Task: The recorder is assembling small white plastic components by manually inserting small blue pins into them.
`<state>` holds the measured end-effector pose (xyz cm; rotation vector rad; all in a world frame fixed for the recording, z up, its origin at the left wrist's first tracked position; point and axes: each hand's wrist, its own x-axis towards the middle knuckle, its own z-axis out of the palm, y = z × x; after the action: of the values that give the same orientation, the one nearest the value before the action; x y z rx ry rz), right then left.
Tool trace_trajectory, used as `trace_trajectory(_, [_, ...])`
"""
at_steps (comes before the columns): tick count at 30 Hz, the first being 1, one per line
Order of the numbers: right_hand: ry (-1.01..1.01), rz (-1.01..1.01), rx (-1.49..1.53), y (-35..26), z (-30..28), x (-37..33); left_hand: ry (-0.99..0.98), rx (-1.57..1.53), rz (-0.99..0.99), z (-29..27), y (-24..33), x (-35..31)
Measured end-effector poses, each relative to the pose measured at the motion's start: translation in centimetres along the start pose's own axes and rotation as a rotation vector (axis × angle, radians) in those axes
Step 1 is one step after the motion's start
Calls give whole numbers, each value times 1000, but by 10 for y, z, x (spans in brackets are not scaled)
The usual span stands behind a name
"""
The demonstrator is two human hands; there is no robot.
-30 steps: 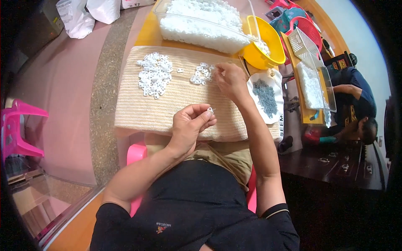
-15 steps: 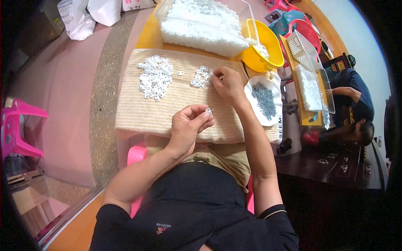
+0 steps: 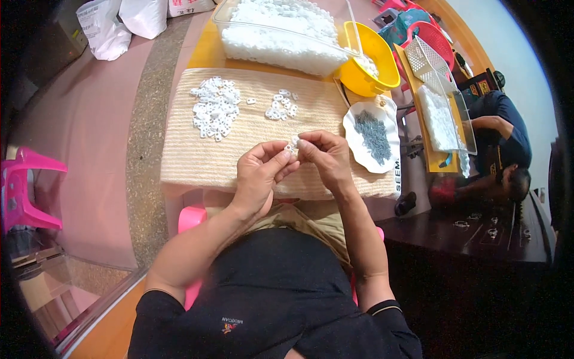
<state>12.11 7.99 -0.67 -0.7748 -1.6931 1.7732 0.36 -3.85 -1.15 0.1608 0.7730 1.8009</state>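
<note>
Over the striped towel (image 3: pixel 197 164), both hands meet near its front half. My left hand (image 3: pixel 258 173) is closed, pinching a small white plastic piece with holes (image 3: pixel 289 148) between thumb and fingertips. Right against it, my right hand (image 3: pixel 330 160) pinches another small white piece (image 3: pixel 295 139), partly covered by the fingers. Beyond the hands lies a small loose group of white pieces (image 3: pixel 278 111). Farther left is a larger heap of the same pieces (image 3: pixel 214 110). A white scalloped dish (image 3: pixel 353 139) to the right holds small grey metal parts (image 3: pixel 374 139), too small to name.
A clear bin (image 3: pixel 281 51) full of white pieces stands at the back, with a yellow bowl (image 3: pixel 365 84) beside it. A seated person (image 3: pixel 502 128) works at another table on the right. A pink stool (image 3: pixel 27 185) stands at left; white sacks (image 3: pixel 107 33) lie behind.
My right hand has come back from the small group toward me with a white piece and now meets my left hand. The left hand keeps its pinch; the view has shifted slightly.
</note>
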Motion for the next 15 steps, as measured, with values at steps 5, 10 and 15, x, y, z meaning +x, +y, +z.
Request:
trace_trajectory(5, [-23,47,184,4,3,-14,-30,-19,5,0,0,0])
trace_trajectory(10, [-48,81,211,7,-1,-17,-22,-20,16,0,-1,0])
trace_trajectory(15, [-49,92,218,10,-1,-20,-11,-25,20,-1,-2,1])
